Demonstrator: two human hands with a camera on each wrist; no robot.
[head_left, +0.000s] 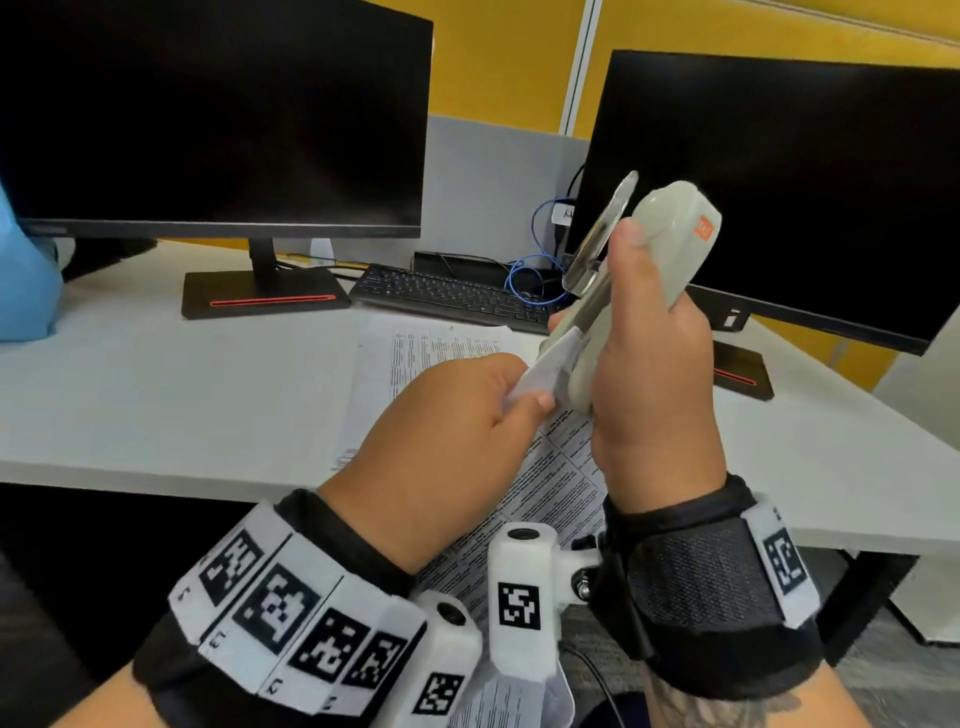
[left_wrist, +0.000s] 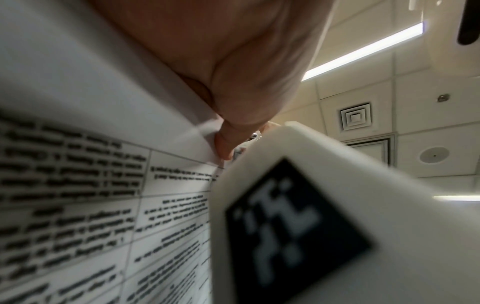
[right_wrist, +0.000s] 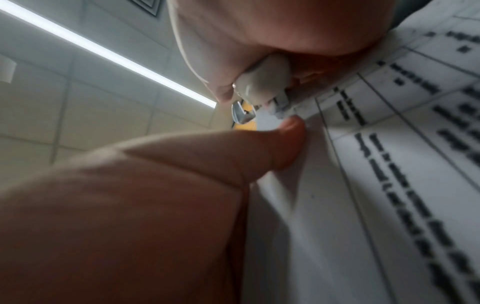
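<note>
Orange stapler label (head_left: 704, 228) — head view only

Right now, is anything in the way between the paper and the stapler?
Nothing visible. The left hand pinches the paper by a corner, and that corner sits at the mouth of the stapler, which the right hand grips.

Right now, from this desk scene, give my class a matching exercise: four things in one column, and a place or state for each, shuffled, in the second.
Things: 1 stapler; 2 printed sheets; 3 keyboard; 4 left monitor.
States: A pinched at a corner by the left hand; B screen dark; C gripped in the right hand; D flat on the desk.
Pairs: 1-C, 2-A, 3-D, 4-B.
</note>
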